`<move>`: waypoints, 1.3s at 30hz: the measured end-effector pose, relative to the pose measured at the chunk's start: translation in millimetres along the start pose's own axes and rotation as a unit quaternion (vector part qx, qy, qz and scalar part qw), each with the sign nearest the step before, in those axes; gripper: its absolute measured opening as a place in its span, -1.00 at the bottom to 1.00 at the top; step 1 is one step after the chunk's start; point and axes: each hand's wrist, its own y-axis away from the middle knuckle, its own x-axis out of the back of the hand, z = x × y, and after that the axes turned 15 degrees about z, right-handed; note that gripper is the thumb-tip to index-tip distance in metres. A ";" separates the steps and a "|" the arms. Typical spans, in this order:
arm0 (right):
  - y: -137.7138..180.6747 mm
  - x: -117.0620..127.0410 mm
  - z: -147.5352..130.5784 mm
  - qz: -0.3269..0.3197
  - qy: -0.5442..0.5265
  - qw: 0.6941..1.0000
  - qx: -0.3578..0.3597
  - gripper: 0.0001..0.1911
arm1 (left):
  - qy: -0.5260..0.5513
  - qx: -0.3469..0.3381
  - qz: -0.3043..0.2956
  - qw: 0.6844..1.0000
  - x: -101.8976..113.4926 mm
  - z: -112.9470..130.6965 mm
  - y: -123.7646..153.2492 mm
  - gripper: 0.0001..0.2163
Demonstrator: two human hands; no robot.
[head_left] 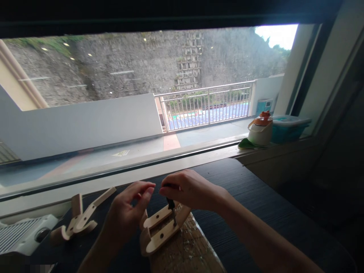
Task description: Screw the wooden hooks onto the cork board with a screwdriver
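My right hand (pixel 190 189) is closed round the dark handle of a small screwdriver (pixel 171 210), whose tip stands on a pale wooden assembly (pixel 161 229) made of two slotted bars. My left hand (pixel 128 212) sits against the left side of that assembly, thumb and fingers curled around it. The assembly rests on a cork-coloured board (pixel 187 250) lying on the dark table (pixel 256 204).
A second wooden assembly (pixel 82 220) with angled arms lies on the table to the left, beside a white ribbed device (pixel 22 235). On the windowsill at the right stand a white pot with an orange lid (pixel 261 129) and a teal bin (pixel 287 129). A big window runs behind.
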 end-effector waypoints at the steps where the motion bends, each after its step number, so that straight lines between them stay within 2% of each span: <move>1: 0.0 -1.2 -0.3 0.005 0.007 1.000 0.001 -0.71 | 0.015 -0.005 0.037 0.999 1.6 -2.8 8.9 -0.75; 4: 0.9 -3.0 -1.7 0.000 0.014 1.000 0.003 -0.73 | 0.031 0.031 0.105 0.993 5.6 -14.9 29.4 -0.76; 9: 2.4 1.1 -5.9 -0.049 -0.015 0.999 0.014 -0.61 | 0.016 0.011 0.130 0.991 13.1 -27.6 32.7 -0.73; 12: 1.9 1.2 -7.4 -0.059 -0.018 0.998 0.016 -0.65 | 0.000 -0.009 0.117 0.993 12.0 -23.2 32.0 -0.76; 17: 0.5 -4.8 -6.3 -0.033 -0.003 0.999 0.008 -0.75 | 0.021 -0.061 0.105 0.992 2.9 -17.3 36.0 -0.80; 23: 3.1 -3.5 -6.4 -0.025 -0.002 0.999 0.029 -0.70 | 0.045 -0.104 0.101 0.988 -2.6 -18.7 37.0 -0.86; 29: 3.1 -6.5 -7.3 -0.031 -0.008 0.999 0.035 -0.70 | 0.050 -0.129 0.090 0.986 -2.7 -7.3 35.5 -0.89; 34: 2.1 -7.6 -5.3 -0.028 -0.006 1.000 0.010 -0.78 | 0.038 -0.115 0.075 0.990 -2.6 -10.7 37.3 -0.87; 39: 2.8 -1.0 -4.8 -0.040 -0.006 0.999 0.012 -0.65 | 0.044 -0.108 0.082 0.990 -6.1 -19.2 39.0 -0.87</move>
